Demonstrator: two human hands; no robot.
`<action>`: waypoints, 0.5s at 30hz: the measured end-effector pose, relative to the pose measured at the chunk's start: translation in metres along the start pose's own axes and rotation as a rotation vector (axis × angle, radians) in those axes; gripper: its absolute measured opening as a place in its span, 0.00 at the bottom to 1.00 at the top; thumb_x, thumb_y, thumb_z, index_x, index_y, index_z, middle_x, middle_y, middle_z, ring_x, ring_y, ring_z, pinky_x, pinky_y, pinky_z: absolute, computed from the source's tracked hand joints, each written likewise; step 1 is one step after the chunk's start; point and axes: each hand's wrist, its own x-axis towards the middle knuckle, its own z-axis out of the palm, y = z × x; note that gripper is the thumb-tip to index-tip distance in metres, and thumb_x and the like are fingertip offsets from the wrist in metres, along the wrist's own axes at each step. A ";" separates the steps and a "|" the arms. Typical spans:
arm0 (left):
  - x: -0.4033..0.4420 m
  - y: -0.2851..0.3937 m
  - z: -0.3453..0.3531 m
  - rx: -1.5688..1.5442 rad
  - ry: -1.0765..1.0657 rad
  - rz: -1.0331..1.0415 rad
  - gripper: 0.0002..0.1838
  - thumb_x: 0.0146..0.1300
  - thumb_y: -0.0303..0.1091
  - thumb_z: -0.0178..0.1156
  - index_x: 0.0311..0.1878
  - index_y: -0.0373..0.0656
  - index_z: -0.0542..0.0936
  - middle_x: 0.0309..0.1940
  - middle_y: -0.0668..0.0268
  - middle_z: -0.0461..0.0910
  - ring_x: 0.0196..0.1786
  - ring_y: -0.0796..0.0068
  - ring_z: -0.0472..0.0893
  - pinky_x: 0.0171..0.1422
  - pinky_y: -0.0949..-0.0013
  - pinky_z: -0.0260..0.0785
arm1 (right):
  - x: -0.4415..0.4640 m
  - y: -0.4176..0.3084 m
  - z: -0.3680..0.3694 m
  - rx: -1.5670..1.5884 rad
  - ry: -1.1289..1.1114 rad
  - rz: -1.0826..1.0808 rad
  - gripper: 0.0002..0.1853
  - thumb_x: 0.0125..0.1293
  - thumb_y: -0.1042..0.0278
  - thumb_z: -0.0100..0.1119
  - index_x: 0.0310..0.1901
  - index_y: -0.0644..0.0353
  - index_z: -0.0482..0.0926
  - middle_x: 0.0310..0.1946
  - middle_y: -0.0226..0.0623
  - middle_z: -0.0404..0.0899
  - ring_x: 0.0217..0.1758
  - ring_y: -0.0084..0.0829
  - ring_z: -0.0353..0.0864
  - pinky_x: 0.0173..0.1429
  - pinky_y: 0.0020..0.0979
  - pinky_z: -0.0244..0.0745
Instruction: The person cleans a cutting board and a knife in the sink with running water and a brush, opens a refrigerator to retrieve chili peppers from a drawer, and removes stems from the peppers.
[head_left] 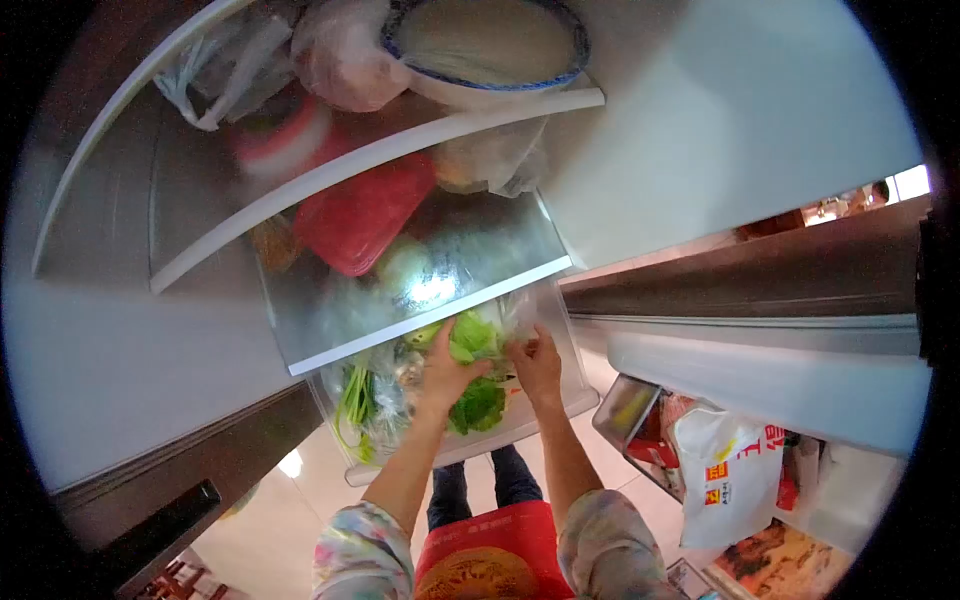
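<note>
A clear fridge drawer is pulled out below a glass shelf, with vegetables and plastic bags inside. My left hand reaches into it, thumb and fingers spread against leafy greens. Beside it, my right hand has its fingers curled at the edge of a clear plastic bag, seemingly pinching it. Long green stalks lie at the drawer's left, next to crumpled clear plastic. Part of the drawer's contents is hidden under the shelf.
The glass shelf's white front edge crosses just above my hands. Higher up are a red tray, bagged food and a blue-rimmed bowl. The open door at right holds a white plastic bag in its rack.
</note>
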 end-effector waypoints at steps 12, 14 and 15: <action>-0.047 0.041 -0.008 -0.113 -0.021 -0.245 0.42 0.47 0.37 0.70 0.64 0.37 0.61 0.59 0.52 0.67 0.60 0.61 0.69 0.64 0.65 0.59 | -0.056 0.034 -0.016 0.559 -0.010 0.080 0.07 0.59 0.76 0.48 0.34 0.62 0.78 0.22 0.24 0.71 0.21 0.17 0.67 0.23 0.20 0.61; -0.034 0.034 0.010 -0.037 0.064 -0.318 0.41 0.50 0.45 0.66 0.64 0.37 0.60 0.58 0.49 0.68 0.59 0.59 0.71 0.62 0.64 0.61 | -0.049 0.049 -0.007 0.396 -0.002 -0.091 0.07 0.59 0.76 0.48 0.34 0.63 0.77 0.21 0.24 0.71 0.20 0.17 0.66 0.23 0.21 0.60; -0.026 0.029 0.018 0.000 0.108 -0.351 0.41 0.52 0.49 0.64 0.64 0.37 0.60 0.57 0.48 0.69 0.58 0.58 0.71 0.61 0.63 0.61 | -0.046 0.053 -0.004 0.314 0.002 -0.178 0.06 0.59 0.76 0.48 0.34 0.63 0.77 0.21 0.24 0.70 0.19 0.17 0.65 0.23 0.21 0.60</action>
